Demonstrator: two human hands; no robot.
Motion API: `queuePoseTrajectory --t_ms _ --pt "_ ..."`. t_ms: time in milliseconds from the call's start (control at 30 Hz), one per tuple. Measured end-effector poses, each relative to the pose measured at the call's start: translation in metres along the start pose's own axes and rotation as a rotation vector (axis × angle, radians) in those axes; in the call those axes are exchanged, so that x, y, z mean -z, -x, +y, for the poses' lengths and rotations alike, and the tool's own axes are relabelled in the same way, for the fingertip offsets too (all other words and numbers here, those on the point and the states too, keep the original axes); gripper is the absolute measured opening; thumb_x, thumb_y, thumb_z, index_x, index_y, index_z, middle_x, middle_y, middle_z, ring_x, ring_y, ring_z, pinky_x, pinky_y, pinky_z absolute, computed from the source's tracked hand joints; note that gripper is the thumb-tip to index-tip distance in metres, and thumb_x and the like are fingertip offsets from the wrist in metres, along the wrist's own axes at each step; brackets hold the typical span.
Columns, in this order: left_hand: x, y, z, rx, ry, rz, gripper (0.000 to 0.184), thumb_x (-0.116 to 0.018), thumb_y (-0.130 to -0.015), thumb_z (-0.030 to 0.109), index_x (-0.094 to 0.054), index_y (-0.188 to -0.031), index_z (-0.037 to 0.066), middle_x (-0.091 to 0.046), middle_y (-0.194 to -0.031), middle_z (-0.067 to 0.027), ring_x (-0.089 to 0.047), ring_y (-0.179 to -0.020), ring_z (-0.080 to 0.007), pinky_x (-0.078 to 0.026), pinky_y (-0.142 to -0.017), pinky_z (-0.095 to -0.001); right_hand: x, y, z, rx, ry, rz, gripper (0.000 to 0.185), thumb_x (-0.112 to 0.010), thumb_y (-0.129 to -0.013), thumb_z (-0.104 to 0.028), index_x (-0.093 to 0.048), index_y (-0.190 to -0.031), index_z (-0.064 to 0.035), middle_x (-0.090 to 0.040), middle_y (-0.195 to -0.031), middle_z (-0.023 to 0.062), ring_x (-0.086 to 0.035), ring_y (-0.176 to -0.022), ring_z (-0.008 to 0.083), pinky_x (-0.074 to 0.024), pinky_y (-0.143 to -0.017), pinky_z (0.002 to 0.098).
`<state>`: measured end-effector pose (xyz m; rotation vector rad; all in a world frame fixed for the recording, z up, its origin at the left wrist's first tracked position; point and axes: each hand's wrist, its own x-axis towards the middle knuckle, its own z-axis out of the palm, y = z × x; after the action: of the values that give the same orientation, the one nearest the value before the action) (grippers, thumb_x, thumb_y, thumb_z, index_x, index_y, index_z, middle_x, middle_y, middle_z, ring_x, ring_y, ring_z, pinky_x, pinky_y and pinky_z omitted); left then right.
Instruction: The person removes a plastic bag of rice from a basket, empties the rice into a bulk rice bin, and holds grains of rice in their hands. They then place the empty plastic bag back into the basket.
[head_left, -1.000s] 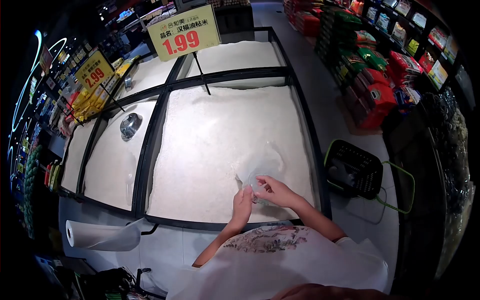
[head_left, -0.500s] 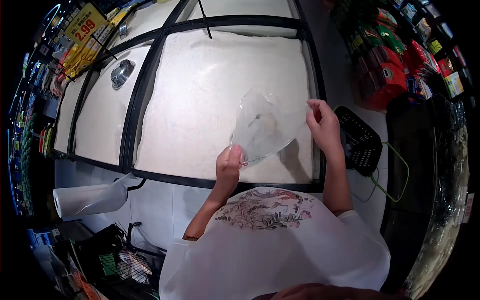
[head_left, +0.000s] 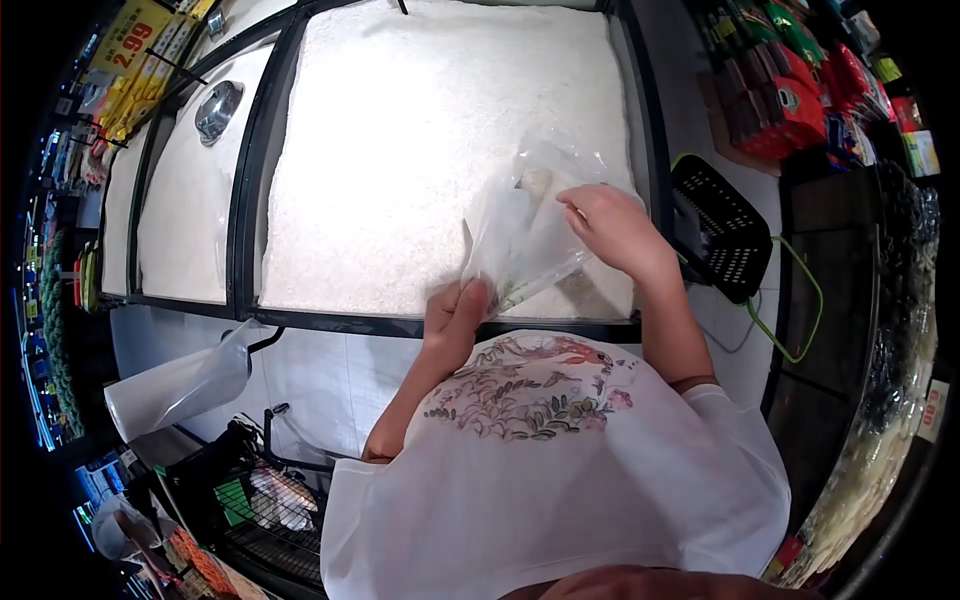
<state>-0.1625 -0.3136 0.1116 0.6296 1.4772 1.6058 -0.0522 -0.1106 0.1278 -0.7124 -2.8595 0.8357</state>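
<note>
Right of mid-frame, my left hand (head_left: 457,316) is pinching a clear bag (head_left: 522,228) by its lower end, my right hand (head_left: 616,230) showing uncertain hold; it's probably handling light, limp, slippery, best gripped at edges.

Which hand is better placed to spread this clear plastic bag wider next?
Probably the right hand: it sits over the clear plastic bag, fingers bent, while the left hand grips the near end and could anchor it.

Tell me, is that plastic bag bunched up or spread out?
Spread out: the clear plastic bag fans wide from the left hand to the right hand, above the rice.
</note>
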Motion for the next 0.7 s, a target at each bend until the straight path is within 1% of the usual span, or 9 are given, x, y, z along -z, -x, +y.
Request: queuePoseTrajectory --t_ms 67,200,300,333,400,467,533,633,700 --pt "0.002 0.000 0.002 0.019 0.011 0.019 0.041 -0.044 -0.087 0.026 -0.035 -0.051 0.007 -0.036 -0.054 0.0021 -0.032 -0.053 -0.0080 -0.031 -0.055 -0.0234 0.002 -0.003 0.010 -0.100 0.051 0.063 0.021 -0.049 -0.078 -0.012 -0.057 -0.094 -0.0002 -0.058 -0.089 0.0163 -0.054 -0.085 0.0310 -0.0421 -0.075 0.0366" --pt "0.006 -0.006 -0.004 0.037 0.022 0.024 0.042 -0.045 -0.087 0.028 -0.036 -0.051 0.007 -0.038 -0.055 0.0022 -0.033 -0.054 -0.0073 -0.031 -0.054 -0.0228 -0.006 -0.007 0.017 -0.047 0.063 0.089 0.021 -0.048 -0.078 -0.011 -0.057 -0.093 0.0004 -0.057 -0.089 0.0170 -0.053 -0.085 0.0317 -0.0421 -0.076 0.0368" --pt "-0.003 -0.007 0.012 0.133 -0.074 0.005 0.044 -0.044 -0.087 0.031 -0.037 -0.051 0.007 -0.040 -0.056 0.0028 -0.034 -0.054 -0.0074 -0.029 -0.052 -0.0218 -0.022 -0.026 0.010 0.017 -0.029 -0.003 0.020 -0.045 -0.076 -0.009 -0.058 -0.089 -0.0004 -0.057 -0.089 0.0181 -0.053 -0.086 0.0324 -0.0417 -0.077 0.0386" --pt "-0.003 -0.010 0.009 0.086 -0.111 -0.035 0.044 -0.043 -0.087 0.032 -0.036 -0.051 0.007 -0.039 -0.056 0.0025 -0.034 -0.053 -0.0076 -0.028 -0.050 -0.0219 -0.035 -0.037 0.012 0.050 -0.075 0.012 0.020 -0.045 -0.075 -0.010 -0.059 -0.086 -0.0014 -0.057 -0.087 0.0186 -0.054 -0.086 0.0327 -0.0416 -0.077 0.0401" --pt "0.000 -0.017 -0.009 -0.028 -0.110 -0.146 0.043 -0.042 -0.088 0.031 -0.039 -0.054 0.006 -0.038 -0.055 0.0037 -0.032 -0.054 -0.0060 -0.027 -0.048 -0.0221 -0.052 -0.070 0.018 0.020 0.008 -0.215 0.023 -0.044 -0.076 -0.010 -0.058 -0.092 -0.0007 -0.057 -0.092 0.0180 -0.053 -0.088 0.0327 -0.0419 -0.077 0.0372" --pt "-0.004 -0.031 -0.004 -0.105 -0.026 -0.265 0.040 -0.043 -0.088 0.029 -0.041 -0.057 0.005 -0.037 -0.056 0.0046 -0.032 -0.056 -0.0048 -0.027 -0.049 -0.0222 -0.085 -0.101 0.039 -0.080 0.117 -0.322 0.022 -0.046 -0.070 -0.007 -0.060 -0.085 -0.0006 -0.057 -0.091 0.0200 -0.056 -0.088 0.0321 -0.0434 -0.077 0.0371" --pt "-0.003 -0.027 -0.007 -0.095 0.043 -0.367 0.037 -0.041 -0.088 0.027 -0.041 -0.059 0.005 -0.038 -0.060 0.0033 -0.032 -0.058 -0.0063 -0.028 -0.052 -0.0222 -0.127 -0.118 0.069 -0.156 0.207 -0.312 0.025 -0.049 -0.070 -0.010 -0.060 -0.091 -0.0021 -0.057 -0.098 0.0182 -0.055 -0.092 0.0310 -0.0443 -0.078 0.0357" --pt "-0.003 -0.027 0.003 0.042 -0.070 -0.337 0.033 -0.041 -0.087 0.026 -0.043 -0.064 0.003 -0.041 -0.062 0.0029 -0.034 -0.060 -0.0070 -0.029 -0.054 -0.0219 -0.142 -0.122 0.086 -0.157 0.161 -0.304 0.025 -0.049 -0.072 -0.012 -0.059 -0.092 -0.0025 -0.057 -0.099 0.0177 -0.055 -0.093 0.0308 -0.0442 -0.078 0.0354" --pt "-0.004 -0.026 0.002 0.043 -0.076 -0.298 0.033 -0.041 -0.087 0.027 -0.044 -0.064 0.003 -0.041 -0.062 0.0033 -0.035 -0.060 -0.0070 -0.030 -0.054 -0.0214 -0.146 -0.118 0.092 -0.142 0.123 -0.300 0.025 -0.048 -0.072 -0.013 -0.059 -0.093 -0.0028 -0.057 -0.099 0.0174 -0.054 -0.093 0.0306 -0.0442 -0.078 0.0353"
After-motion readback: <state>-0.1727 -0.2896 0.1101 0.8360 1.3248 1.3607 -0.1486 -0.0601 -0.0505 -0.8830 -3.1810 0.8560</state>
